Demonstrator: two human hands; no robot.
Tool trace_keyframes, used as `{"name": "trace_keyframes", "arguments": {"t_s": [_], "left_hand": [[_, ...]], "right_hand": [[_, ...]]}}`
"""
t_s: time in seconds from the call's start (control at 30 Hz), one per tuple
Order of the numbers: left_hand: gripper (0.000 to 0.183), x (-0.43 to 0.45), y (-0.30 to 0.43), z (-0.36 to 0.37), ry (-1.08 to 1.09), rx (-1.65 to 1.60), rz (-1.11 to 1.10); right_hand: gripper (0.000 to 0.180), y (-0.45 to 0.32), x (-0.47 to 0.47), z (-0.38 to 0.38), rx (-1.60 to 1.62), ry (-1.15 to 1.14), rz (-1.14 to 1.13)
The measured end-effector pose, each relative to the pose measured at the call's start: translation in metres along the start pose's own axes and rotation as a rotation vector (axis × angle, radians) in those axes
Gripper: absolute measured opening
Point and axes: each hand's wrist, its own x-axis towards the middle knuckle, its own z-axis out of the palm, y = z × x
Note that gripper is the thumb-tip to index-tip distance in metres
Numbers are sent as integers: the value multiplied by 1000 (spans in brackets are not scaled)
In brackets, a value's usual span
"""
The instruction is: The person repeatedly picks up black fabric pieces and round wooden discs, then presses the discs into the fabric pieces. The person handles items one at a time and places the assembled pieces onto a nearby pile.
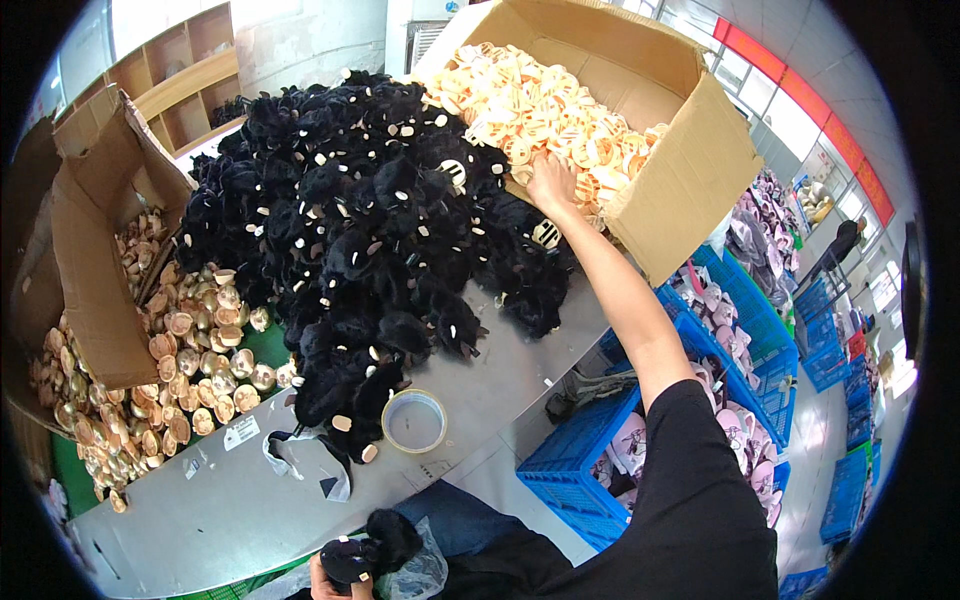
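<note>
At the bottom of the view, my left hand [339, 586] grips a black plush piece [346, 559] with small cream tabs, held over my lap beside a clear plastic bag [420, 566]. My right arm stretches far forward. My right hand [553, 180] touches the pale orange slotted plastic parts [555, 105] at the near edge of a large cardboard box [682, 172]. Its fingertips are hidden among the parts, so any hold is unclear. A big heap of black plush pieces [360, 202] covers the metal table [517, 367] between the hands.
Gold plastic half-shells [202, 375] spill from a cardboard box [97, 247] at left. A tape roll [414, 421] lies near the table's front edge. Blue crates [577, 480] with pink printed pieces [735, 435] stand at right. A person [840, 244] is in the far right background.
</note>
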Motion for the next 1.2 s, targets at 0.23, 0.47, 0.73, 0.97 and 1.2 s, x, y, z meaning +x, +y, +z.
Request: {"name": "trace_keyframes", "arguments": {"t_s": [0.23, 0.47, 0.73, 0.97, 1.2], "left_hand": [[36, 0, 11, -5, -14, 60, 42], [29, 2, 17, 13, -4, 61, -33], [20, -11, 19, -7, -11, -81, -70], [21, -13, 14, -9, -14, -32, -33], [38, -13, 12, -7, -26, 43, 70]], "right_hand": [[22, -93, -84, -152, 884, 41, -120], [25, -186, -298, -286, 1497, -447, -635], [30, -216, -348, -307, 1673, -730, -869], [54, -216, -358, -302, 1705, -528, -811], [65, -219, -354, -312, 1636, -391, -841]]}}
